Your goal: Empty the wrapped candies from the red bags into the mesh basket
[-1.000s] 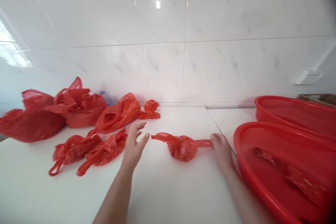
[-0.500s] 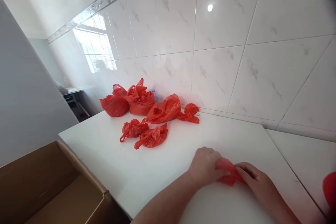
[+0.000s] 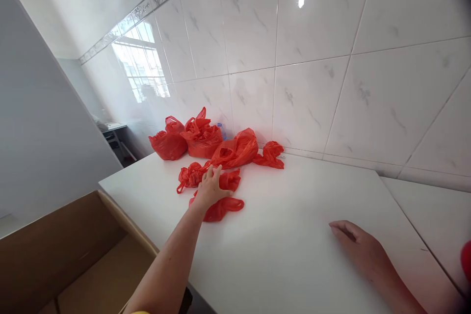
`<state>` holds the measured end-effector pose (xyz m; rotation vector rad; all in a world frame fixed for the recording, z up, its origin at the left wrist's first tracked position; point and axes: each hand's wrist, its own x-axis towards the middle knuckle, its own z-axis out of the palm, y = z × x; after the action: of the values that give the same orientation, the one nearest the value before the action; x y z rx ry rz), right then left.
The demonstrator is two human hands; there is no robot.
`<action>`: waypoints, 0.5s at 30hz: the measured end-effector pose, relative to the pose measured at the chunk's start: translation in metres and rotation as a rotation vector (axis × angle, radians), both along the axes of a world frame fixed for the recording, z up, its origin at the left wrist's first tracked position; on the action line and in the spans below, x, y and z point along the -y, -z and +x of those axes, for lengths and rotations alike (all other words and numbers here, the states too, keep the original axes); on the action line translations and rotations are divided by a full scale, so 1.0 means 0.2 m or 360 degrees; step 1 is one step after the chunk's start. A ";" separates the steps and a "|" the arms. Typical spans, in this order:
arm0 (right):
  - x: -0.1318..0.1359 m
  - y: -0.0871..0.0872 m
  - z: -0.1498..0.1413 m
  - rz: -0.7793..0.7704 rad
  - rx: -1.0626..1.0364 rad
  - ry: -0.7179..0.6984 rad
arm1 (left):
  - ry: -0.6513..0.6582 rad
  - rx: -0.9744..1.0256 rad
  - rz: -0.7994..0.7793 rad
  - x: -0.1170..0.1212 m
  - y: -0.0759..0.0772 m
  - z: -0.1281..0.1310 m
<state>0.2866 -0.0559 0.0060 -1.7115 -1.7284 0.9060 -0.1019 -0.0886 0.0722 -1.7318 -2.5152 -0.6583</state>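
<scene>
My left hand (image 3: 212,189) reaches over the small crumpled red plastic bags, its fingers spread and not closed on any of them. Under its palm lies a red plastic bag (image 3: 221,209), partly hidden by the hand. A second small bag (image 3: 231,179) shows just past my thumb, and a knotted one (image 3: 190,175) rests to the left of my fingers. My right hand (image 3: 362,250) lies at the right of the white tabletop (image 3: 287,235). Its thumb and fingers are drawn together with nothing visible in them.
Against the tiled wall stand bulging red bags (image 3: 168,144), a flatter one (image 3: 241,149) and a small crumpled one (image 3: 272,155). A clear bottle with a blue cap (image 3: 222,130) peeks out behind. An open cardboard box (image 3: 37,250) sits below the table's left edge.
My left hand has moved left from beside my right hand, and the red bag they both held now lies among the small bags, let go. The right hand has stayed in place.
</scene>
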 end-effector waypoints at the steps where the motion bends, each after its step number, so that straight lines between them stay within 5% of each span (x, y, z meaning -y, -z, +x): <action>1: 0.00 0.00 0.00 0.0013 0.0002 -0.0006 | 0.0066 0.0017 -0.0093 0.00 0.02 -0.02; 5: -0.02 0.02 0.01 0.0055 0.0027 -0.0016 | 0.0208 0.0067 -0.0197 0.04 0.07 -0.05; 8: -0.02 0.02 0.02 0.0064 0.0016 -0.0006 | 0.0140 0.0091 -0.0187 0.08 0.04 -0.09; 15: -0.02 0.03 0.01 0.0021 -0.0006 0.0017 | -0.0461 0.0047 0.0152 0.07 -0.05 -0.35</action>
<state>0.2888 -0.0520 0.0009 -1.7081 -1.7178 0.8906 -0.1723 -0.1033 0.0828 -1.3014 -2.6308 -0.7697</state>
